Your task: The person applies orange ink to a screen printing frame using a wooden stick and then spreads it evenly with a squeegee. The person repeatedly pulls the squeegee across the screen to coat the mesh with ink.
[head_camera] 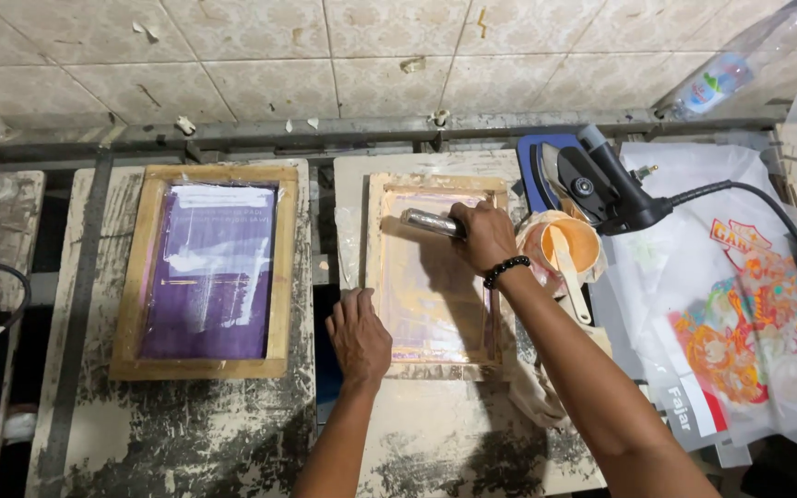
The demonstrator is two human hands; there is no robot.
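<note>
While the squeegee lies across the upper part of the smaller wooden screen frame, the right hand is wrapped firmly around its handle end, fingers curled over it, with a dark bead bracelet on the wrist. That frame sits flat on the paint-stained table, near its middle, its mesh tinted pale pink and orange. The left hand rests palm down on the frame's lower left corner, fingers spread flat and gripping nothing, pressing on the wood.

Just right of the frame stands an orange ink tub with a pale spatula leaning in it, the blade down in the ink. Beyond the tub, touching its far side, a black heat tool with a thick cable lies on a blue pad. Further right are sheets of translucent paper with a printed design sheet in orange, red and green.

To the left, well apart from the hands, a larger wooden frame with purple mesh lies on a separate board. A clear plastic bottle leans against the tiled wall at the upper right.
</note>
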